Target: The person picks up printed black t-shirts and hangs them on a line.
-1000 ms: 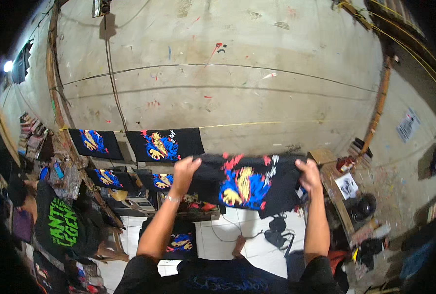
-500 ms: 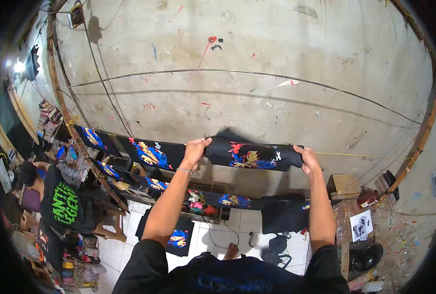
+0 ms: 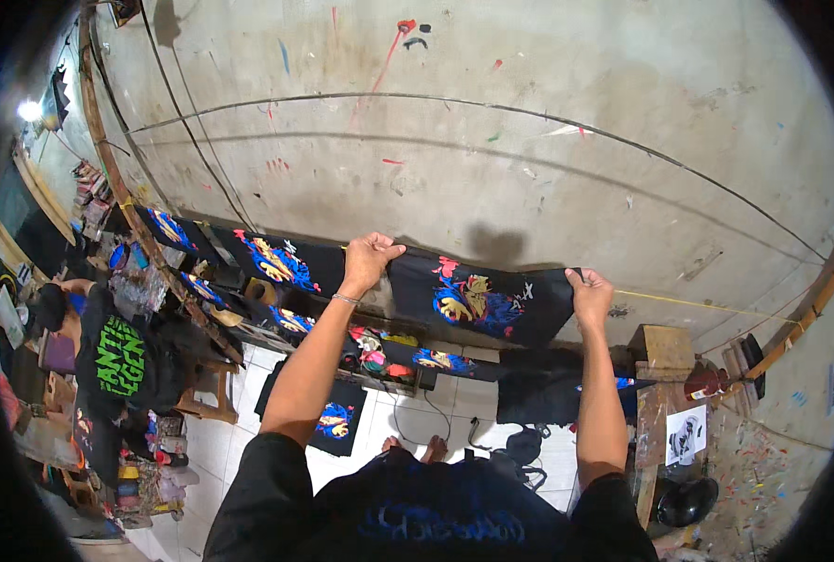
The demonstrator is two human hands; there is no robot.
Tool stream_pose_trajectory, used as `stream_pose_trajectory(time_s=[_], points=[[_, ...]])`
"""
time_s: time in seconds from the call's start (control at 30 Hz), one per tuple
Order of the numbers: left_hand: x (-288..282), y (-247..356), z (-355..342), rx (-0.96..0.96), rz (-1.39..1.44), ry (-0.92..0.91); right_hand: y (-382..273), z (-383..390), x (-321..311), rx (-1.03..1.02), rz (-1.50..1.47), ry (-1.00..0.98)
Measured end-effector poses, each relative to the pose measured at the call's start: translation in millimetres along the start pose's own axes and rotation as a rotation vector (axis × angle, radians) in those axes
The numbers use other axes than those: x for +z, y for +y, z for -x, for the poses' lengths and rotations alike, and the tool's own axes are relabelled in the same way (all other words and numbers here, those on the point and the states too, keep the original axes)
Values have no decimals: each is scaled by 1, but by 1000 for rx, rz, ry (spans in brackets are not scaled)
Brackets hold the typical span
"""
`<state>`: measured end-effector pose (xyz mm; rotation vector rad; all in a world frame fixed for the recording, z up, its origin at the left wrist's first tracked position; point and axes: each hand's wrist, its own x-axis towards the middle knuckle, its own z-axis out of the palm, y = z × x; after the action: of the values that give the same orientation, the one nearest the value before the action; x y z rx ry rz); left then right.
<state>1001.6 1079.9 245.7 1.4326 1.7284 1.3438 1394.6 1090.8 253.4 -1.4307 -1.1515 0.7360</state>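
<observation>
My left hand [image 3: 368, 262] pinches the upper left corner of a black cloth [image 3: 528, 315] printed with a blue, yellow, red and white design. My right hand [image 3: 588, 294] pinches its upper right corner, so the cloth spreads between them at a yellow line [image 3: 701, 308] along the wall. Whether it rests on the line is hidden. To its left hangs a similar printed cloth [image 3: 276, 264]. More printed cloths [image 3: 440, 361] show lower down, and another [image 3: 335, 421] is on the tiled floor, partly behind my left forearm.
A person [image 3: 108, 365] in a dark shirt with green print is at the left beside a stool [image 3: 213, 398], among cluttered items. A wooden pole [image 3: 154, 262] rises at the left. At right are a box [image 3: 664, 347], a white printed sheet [image 3: 686, 435], a black bowl [image 3: 688, 500] and black straps [image 3: 529, 468].
Both hands with the cloth have risen toward the line; the cloth hangs flatter and more spread than half a second ago. The view has shifted, and the seated person's arm now reaches forward.
</observation>
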Motion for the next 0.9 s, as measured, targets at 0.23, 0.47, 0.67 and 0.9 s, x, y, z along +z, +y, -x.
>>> stream_pose_trajectory(time_s=[0.23,0.47,0.67,0.9], points=[[-6,-9,1,21,-135,44,0,7,6,-108,379,151],[-11,-22,8,44,-51,61,30,6,3,-52,-11,-70],[-10,-29,52,64,177,89,14,29,-19,-31,-189,-10],[-15,-174,252,-200,-9,141,35,137,-28,-136,18,-23]])
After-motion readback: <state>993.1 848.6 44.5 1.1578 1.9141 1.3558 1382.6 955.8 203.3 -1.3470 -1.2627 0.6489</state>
